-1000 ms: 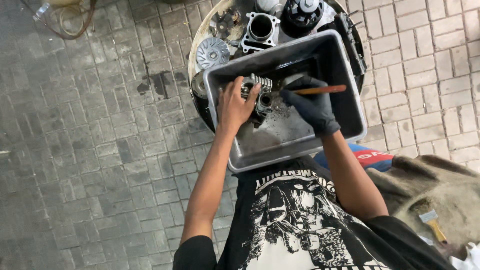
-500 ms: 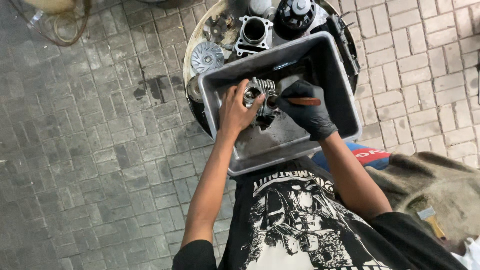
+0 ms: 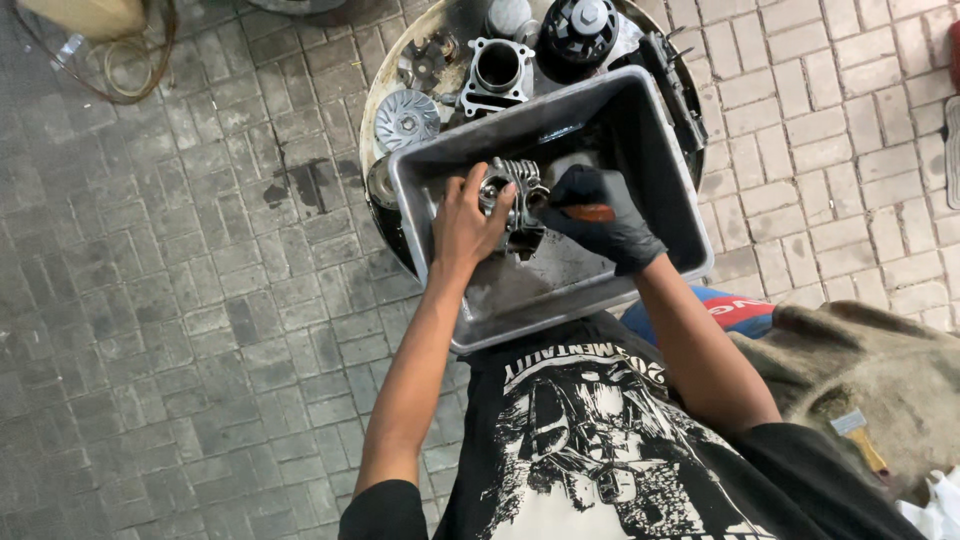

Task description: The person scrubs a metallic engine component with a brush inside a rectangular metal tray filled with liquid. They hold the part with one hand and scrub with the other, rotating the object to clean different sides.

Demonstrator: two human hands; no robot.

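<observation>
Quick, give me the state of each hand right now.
Left hand: bare, closed on the finned engine part in the grey tub.
Right hand: black glove, closed on a wooden-handled brush.

- There is a single view, from a camera worn on the person's head.
- It looks almost straight down over the chest and both forearms, which enter from the bottom centre of the frame.
- The grey tub (image 3: 660,190) sits in the upper centre, at arm's length and fairly near.
- The paved floor (image 3: 180,300) fills the left half and upper right.
- No second view shares the scene.
</observation>
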